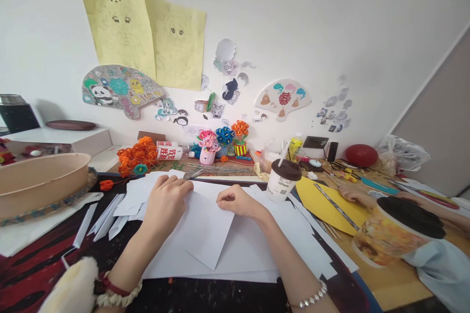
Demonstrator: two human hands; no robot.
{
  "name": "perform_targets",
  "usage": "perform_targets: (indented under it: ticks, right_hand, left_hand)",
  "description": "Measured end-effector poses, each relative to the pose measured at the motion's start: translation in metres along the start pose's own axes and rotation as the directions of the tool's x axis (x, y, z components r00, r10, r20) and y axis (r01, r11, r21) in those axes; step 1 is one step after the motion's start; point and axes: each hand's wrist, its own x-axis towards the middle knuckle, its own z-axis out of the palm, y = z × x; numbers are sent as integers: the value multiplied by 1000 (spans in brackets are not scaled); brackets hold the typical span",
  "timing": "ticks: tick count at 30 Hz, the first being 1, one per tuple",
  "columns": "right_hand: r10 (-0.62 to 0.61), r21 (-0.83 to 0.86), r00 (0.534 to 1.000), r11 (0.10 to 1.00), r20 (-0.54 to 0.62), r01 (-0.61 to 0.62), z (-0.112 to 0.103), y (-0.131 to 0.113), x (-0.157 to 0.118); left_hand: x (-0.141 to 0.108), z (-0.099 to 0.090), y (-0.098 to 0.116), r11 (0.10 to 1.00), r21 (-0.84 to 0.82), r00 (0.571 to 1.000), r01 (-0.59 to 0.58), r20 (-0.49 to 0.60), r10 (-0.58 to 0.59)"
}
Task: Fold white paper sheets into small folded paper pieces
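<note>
A small white paper sheet [205, 230] lies tilted over larger white sheets [253, 249] on the dark table mat. At its upper left corner is my left hand [169, 200], fingers bent and pressed together on the paper. My right hand [237, 201] has its fingers curled, with thumb and forefinger pinching the sheet's right corner. Cut white paper pieces [135, 198] are stacked just left of my left hand, and folded white strips [106, 217] lie further left.
A lidded cup [282, 181] with a straw stands behind the sheets at right. Another person's hand [356, 195] rests on yellow paper [319, 200], near a large patterned cup [392, 234]. Orange flowers [139, 154] and scissors [194, 173] lie behind; a beige basin [44, 181] stands left.
</note>
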Motion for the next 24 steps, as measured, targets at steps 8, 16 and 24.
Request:
perform_targets:
  ticks: [8, 16, 24]
  right_hand:
    - [74, -45, 996, 996, -53, -76, -10, 5, -5]
    - [107, -102, 984, 987, -141, -122, -25, 12, -11]
    - [124, -164, 952, 971, -281, -175, -34, 28, -14]
  left_hand:
    - [-2, -3, -9, 994, 86, 997, 65, -43, -61]
    - [-2, -8, -4, 980, 144, 989, 137, -81, -126]
    - [-4, -14, -10, 935, -57, 919, 351, -169, -356]
